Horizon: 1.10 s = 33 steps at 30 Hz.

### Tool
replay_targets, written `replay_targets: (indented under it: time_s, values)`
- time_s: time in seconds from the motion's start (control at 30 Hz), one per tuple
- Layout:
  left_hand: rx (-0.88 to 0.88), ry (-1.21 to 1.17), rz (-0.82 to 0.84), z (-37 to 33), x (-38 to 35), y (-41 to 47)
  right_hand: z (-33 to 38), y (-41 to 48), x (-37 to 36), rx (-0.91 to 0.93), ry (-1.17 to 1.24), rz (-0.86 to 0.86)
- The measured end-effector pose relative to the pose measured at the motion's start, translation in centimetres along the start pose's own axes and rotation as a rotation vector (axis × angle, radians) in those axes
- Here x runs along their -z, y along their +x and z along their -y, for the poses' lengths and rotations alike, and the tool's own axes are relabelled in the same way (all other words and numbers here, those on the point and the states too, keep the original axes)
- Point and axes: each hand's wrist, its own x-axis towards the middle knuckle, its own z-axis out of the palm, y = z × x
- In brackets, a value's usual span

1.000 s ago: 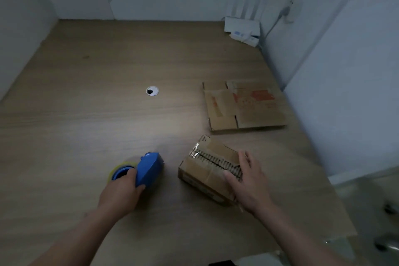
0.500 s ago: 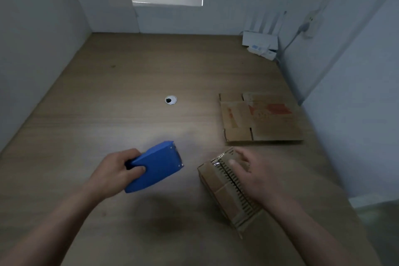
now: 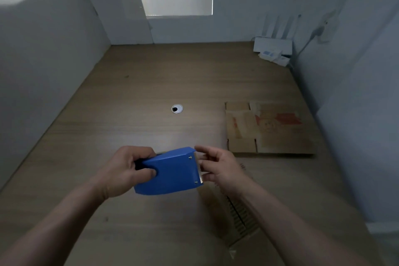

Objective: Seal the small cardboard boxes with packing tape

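The blue tape dispenser (image 3: pixel 172 173) is held in the air above the near part of the worktop (image 3: pixel 151 84); its long axis runs left to right and tilts slightly, the right end a little higher; the cutter mouth, with two small screws and a pale edge, points right toward the right hand (image 3: pixel 220 168). The left hand (image 3: pixel 127 170) grips the dispenser's left end, fingers (image 3: pixel 140 153) curled over the top and thumb pressed on the broad blue face. The right hand sits just at the mouth; its index finger lies along the top corner, the other fingers curl in toward the pale edge; whether they pinch tape cannot be told. No brand or writing shows on the dispenser.

The small cardboard box (image 3: pixel 233 222) lies on the worktop below the right hand and wrist, apart from the dispenser; its long axis runs from under the hand toward the near right edge, a corrugated strip showing along it; the right forearm hides much of it.

A flattened cardboard box (image 3: pixel 269 129) lies flat farther right, with red print too blurred to read. A round cable grommet (image 3: pixel 177 108) sits mid-worktop; a white router (image 3: pixel 272 44) stands in the far right corner.
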Motion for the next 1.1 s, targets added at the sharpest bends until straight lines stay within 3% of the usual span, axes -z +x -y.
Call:
replay_targets:
  time_s: [0.13, 0.27, 0.4, 0.57, 0.8, 1.1]
  values:
    - [0.013, -0.021, 0.003, -0.2, -0.8, 0.6, -0.6, 0.2, 1.3, -0.058, -0.097, -0.024]
    - [0.035, -0.062, 0.015, 0.0, -1.9, 0.9, -0.5, -0.1, 2.1, -0.063, -0.036, -0.046]
    - [0.071, -0.119, -0.033, 0.7, -3.1, 0.9, 0.1, -0.3, 2.9, -0.030, -0.179, -0.093]
    - [0.227, -0.199, -0.128, 2.9, -2.9, -0.8, 0.9, 1.3, 7.4, -0.033, -0.293, -0.217]
    - [0.390, -0.236, -0.095, 5.1, -5.2, -0.4, -1.2, 4.1, 7.3, -0.153, -0.480, -0.276]
    - [0.443, -0.263, -0.055, 6.0, -7.0, 0.5, -1.9, 4.6, 7.7, -0.172, -0.697, -0.356]
